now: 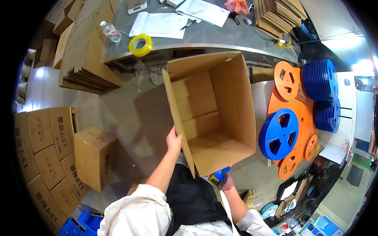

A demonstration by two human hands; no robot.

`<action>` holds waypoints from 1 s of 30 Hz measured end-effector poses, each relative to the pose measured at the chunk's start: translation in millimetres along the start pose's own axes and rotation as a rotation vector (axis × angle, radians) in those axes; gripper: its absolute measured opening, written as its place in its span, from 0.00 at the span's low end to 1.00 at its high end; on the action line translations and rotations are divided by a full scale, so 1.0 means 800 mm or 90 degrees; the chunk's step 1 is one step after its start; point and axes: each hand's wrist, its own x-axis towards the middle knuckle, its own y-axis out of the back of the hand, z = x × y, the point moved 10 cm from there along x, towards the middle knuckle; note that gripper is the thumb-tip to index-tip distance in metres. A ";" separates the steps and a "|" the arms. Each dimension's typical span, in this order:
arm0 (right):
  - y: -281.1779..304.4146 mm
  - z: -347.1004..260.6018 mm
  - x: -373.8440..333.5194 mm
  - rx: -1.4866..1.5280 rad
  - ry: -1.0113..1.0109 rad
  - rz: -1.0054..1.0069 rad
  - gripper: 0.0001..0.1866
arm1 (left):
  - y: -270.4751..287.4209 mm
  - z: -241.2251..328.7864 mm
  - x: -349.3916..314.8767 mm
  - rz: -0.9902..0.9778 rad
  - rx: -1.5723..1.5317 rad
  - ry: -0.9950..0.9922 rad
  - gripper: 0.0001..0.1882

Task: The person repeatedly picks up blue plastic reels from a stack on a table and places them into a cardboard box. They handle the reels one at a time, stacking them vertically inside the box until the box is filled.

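An open, empty cardboard box (232, 90) is held tilted in front of me, its opening facing up toward me. My left hand (174, 141) is closed on the box's left edge, with the fingers partly behind the cardboard. Below the box's near side, my right hand (226, 181) is wrapped round a blue and yellow hand tool (219, 175). The box hides part of that tool, so its exact kind does not show.
A grey worktable (204, 37) across the top carries papers (161, 25), a yellow tape roll (140, 45) and a water bottle (111, 32). Blue reels (278, 133) lie on an orange board (305, 122) at right. Closed cartons (49, 129) and flat cardboard (86, 47) stand left.
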 end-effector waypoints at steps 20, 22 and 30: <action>-0.079 -0.074 -0.095 -0.442 0.046 -0.112 0.25 | -0.033 0.102 0.101 0.157 0.027 -0.146 0.26; -0.114 -0.153 -0.166 -0.493 0.200 -0.150 0.30 | -0.026 0.092 0.104 0.200 0.051 -0.191 0.26; -0.304 -0.557 -0.242 -0.819 0.896 0.126 0.25 | -0.025 0.100 0.054 0.178 0.188 -0.170 0.35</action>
